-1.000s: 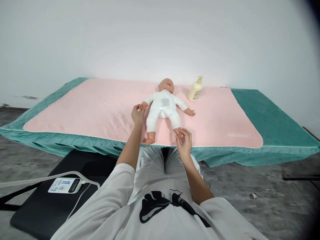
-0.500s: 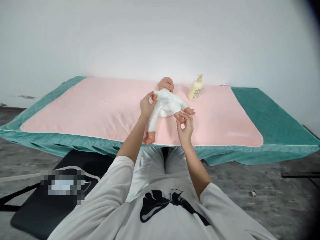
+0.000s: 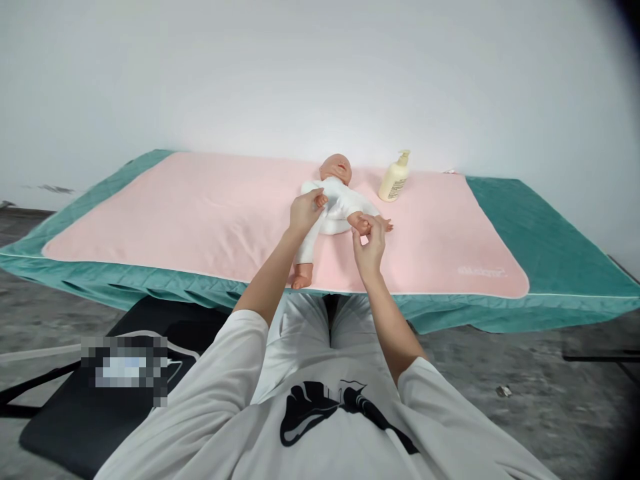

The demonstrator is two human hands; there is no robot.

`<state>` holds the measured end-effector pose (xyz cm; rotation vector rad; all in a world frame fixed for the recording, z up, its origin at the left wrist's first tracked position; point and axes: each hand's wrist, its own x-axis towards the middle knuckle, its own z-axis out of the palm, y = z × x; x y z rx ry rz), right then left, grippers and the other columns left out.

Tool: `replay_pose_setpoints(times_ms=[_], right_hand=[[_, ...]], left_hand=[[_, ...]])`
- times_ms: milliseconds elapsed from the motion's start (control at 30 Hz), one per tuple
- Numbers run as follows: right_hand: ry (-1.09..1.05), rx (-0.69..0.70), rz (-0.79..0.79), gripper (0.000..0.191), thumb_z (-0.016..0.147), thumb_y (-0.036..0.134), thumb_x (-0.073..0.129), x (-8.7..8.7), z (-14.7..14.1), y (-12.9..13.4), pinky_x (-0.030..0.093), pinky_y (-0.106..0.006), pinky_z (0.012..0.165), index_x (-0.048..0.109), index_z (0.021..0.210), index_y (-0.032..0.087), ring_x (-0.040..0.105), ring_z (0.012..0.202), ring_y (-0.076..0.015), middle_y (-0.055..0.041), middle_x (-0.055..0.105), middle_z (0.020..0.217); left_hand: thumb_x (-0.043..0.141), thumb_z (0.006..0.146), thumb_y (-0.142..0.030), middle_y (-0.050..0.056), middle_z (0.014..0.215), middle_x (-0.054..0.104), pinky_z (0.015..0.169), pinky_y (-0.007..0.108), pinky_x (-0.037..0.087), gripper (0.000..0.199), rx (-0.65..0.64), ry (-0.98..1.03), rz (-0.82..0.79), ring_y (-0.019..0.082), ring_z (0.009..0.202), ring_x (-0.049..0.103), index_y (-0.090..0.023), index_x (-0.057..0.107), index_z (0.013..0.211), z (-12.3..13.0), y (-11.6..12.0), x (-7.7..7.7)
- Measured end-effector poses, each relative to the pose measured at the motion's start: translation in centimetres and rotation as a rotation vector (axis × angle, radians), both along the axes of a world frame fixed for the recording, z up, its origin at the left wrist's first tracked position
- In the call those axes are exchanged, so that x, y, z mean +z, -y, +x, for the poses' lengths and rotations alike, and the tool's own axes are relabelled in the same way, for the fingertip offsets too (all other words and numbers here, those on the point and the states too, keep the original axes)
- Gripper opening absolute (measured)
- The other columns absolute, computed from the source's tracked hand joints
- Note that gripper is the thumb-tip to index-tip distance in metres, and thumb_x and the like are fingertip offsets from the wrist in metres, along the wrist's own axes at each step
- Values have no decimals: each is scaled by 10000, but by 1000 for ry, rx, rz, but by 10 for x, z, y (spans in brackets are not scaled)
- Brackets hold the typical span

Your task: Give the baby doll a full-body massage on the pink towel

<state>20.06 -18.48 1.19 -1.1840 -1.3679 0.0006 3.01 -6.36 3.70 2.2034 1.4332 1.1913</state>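
A baby doll (image 3: 336,200) in a white cloth suit lies on its back on a pink mat (image 3: 225,207), its head away from me. My left hand (image 3: 305,212) pinches the doll's hand on the left side, held over its chest. With fingers and thumb, my right hand (image 3: 370,247) grips the doll's foot on the right side, and that leg is bent up toward the body. The doll's other leg stretches toward me, its bare foot (image 3: 303,275) lying at the mat's near edge. Its other arm reaches out to the right, partly behind the raised foot.
A cream pump bottle (image 3: 394,179) stands on the mat to the right of the doll's head. Under the mat is a green quilted cover (image 3: 555,233), set against a white wall (image 3: 320,73). A black chair (image 3: 75,420) stands on the floor at lower left.
The doll's hand in my left hand has moved right, inward across its chest. The foot in my right hand is pushed slightly up, bending the leg more.
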Motion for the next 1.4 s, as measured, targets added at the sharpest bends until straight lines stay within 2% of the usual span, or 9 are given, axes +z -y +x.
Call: replay_pose_setpoints(times_ms=[200,367,567,700,900,1067,1233,1400], right_hand=[[15,-8,18,239,925,293,519,2,0,2,490,-457,1015,551,1147,210,576,1146,-231,-109,620,1159],[-6,23,3,254,920,289,527,0,3,8,497,-459,1014,550,1162,216,575,1167,-235,-108,612,1181],[-22,39,-8,260,914,276,542,-6,6,32,501,-461,1018,568,1166,217,576,1173,-235,-110,619,1171],[-15,23,-34,256,907,265,557,-18,7,56,516,-450,1010,578,1158,222,582,1165,-230,-114,601,1187],[-12,1,-70,303,888,243,600,-40,3,80,529,-447,1005,560,1188,222,578,1178,-227,-122,583,1223],[52,4,-105,319,899,227,581,-53,0,89,520,-441,1019,551,1216,224,574,1191,-222,-117,578,1229],[97,15,-145,334,909,240,565,-67,0,93,521,-447,1021,538,1242,227,571,1197,-225,-116,578,1225],[110,7,-175,327,914,252,558,-76,2,92,523,-445,1014,540,1239,219,575,1186,-225,-120,577,1217]], left_hand=[[697,755,-118,46,1252,680,1027,337,441,537,15,0,-20,257,1157,624,-218,612,1276,-2,0,0],[712,763,-157,55,1230,688,1040,346,443,456,66,55,-1,252,1153,628,-205,643,1211,-5,-1,-1],[700,782,-201,56,1246,676,1076,337,422,446,130,204,53,225,1187,611,-205,615,1219,-20,-1,-3],[675,817,-239,60,1238,676,1065,336,427,467,243,296,44,213,1177,617,-213,565,1270,-35,-2,-9],[588,879,-240,72,1254,658,1019,298,447,398,390,362,12,179,1174,615,-216,525,1272,-49,2,-33],[567,904,-312,93,1249,658,987,300,462,335,450,405,-63,188,1148,631,-219,546,1225,-65,1,-48],[624,860,-345,74,1113,705,884,302,498,283,520,373,-176,209,1041,672,-231,591,1117,-83,-5,-53],[648,821,-317,67,1008,719,853,316,501,215,530,342,-261,214,964,679,-219,618,1010,-91,-4,-57]])
